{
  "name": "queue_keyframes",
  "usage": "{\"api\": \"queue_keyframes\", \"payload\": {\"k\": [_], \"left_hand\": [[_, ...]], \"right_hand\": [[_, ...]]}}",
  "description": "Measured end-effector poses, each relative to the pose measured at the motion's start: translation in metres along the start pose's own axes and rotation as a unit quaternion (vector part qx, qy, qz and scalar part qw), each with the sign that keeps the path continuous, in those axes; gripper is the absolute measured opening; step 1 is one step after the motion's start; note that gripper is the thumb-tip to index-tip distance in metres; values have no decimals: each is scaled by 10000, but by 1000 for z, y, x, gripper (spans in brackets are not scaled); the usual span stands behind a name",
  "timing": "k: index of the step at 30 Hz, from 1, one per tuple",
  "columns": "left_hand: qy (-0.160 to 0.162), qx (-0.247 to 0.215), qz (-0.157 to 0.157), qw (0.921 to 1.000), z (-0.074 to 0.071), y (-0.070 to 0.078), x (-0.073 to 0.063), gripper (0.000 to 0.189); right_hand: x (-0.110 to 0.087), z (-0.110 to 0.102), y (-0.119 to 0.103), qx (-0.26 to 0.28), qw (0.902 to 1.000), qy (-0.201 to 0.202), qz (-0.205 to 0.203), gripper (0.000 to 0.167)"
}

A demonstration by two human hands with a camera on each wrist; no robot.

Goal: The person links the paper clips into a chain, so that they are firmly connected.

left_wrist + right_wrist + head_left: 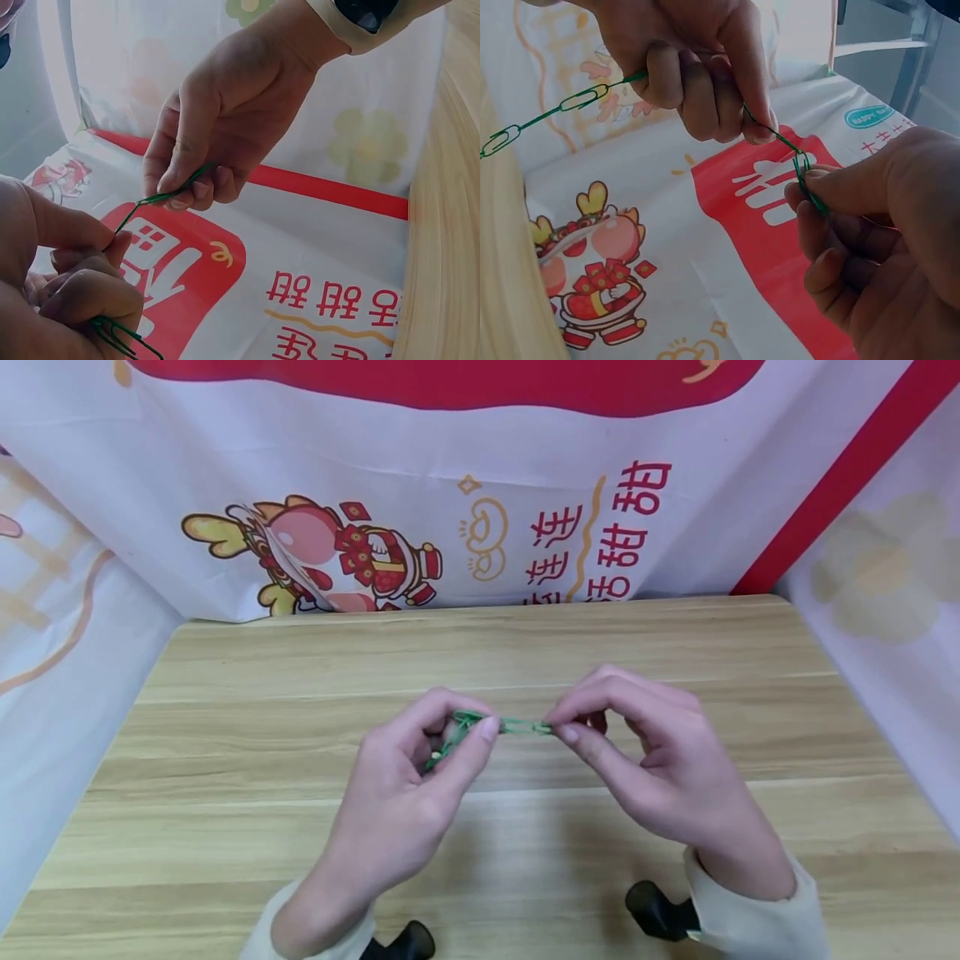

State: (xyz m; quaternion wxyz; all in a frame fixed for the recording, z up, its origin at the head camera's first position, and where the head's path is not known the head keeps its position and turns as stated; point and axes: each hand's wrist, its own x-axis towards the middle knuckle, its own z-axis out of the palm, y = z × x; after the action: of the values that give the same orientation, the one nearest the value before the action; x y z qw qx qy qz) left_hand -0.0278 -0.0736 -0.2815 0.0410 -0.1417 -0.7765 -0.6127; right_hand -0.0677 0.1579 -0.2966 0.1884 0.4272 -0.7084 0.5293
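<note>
A chain of green paper clips (583, 97) runs through my left hand (408, 802), which pinches it between thumb and index finger. Part of the chain bunches in that palm, and in the right wrist view a length of it trails out past the curled fingers. My right hand (667, 760) pinches a green paper clip (801, 171) by thumb and fingertips. Between the two hands, the green wire (525, 727) stretches nearly straight and level, linking them above the table. The fingers partly hide the clip's ends.
Below the hands lies a wood-grain table (525, 877). A white cloth with red and cartoon prints (420, 452) hangs behind its far edge, with more cloth at both sides. Black camera mounts (660, 910) sit at the wrists beside pale sleeves (757, 910).
</note>
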Motion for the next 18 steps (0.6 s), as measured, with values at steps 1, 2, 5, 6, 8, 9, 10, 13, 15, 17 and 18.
{"api": "queue_keyframes", "payload": {"k": [1,2,5,6,8,9,10,13,15,17,18], "left_hand": [[18,-18,-57,10000,0,0,1,8],[34,-39,-162,9999,-1,-2,2,7],[-66,-201,-610,9979,-4,-8,6,10],[-158,-318,-817,9960,-6,-11,8,12],[-380,-620,-1200,9901,-10,-19,12,19],[-505,-746,-1340,9869,-13,-23,13,22],[-621,-871,-1446,9837,-15,-27,15,25],[-916,-928,-1627,9780,-23,-40,19,28],[-1127,-745,-1575,9782,-28,-48,21,26],[-1360,-494,-1502,9780,-32,-56,24,25],[-1482,-368,-1495,9769,-33,-59,26,25]], "right_hand": [[0,-1,0,-103,9999,-20,36,7],[0,-1,0,-218,9997,-47,101,6],[0,-3,2,-523,9979,-133,349,16],[-1,-4,4,-524,9975,-161,450,19],[-2,-5,9,-283,9973,-142,664,24],[-2,-5,12,-129,9967,-112,796,26],[-3,-6,14,37,9956,-72,936,28],[-6,-9,22,401,9902,43,1337,29],[-6,-11,26,342,9860,-11,1629,27],[-5,-11,29,292,9810,-162,1912,24],[-3,-11,31,276,9783,-259,2036,23]]}}
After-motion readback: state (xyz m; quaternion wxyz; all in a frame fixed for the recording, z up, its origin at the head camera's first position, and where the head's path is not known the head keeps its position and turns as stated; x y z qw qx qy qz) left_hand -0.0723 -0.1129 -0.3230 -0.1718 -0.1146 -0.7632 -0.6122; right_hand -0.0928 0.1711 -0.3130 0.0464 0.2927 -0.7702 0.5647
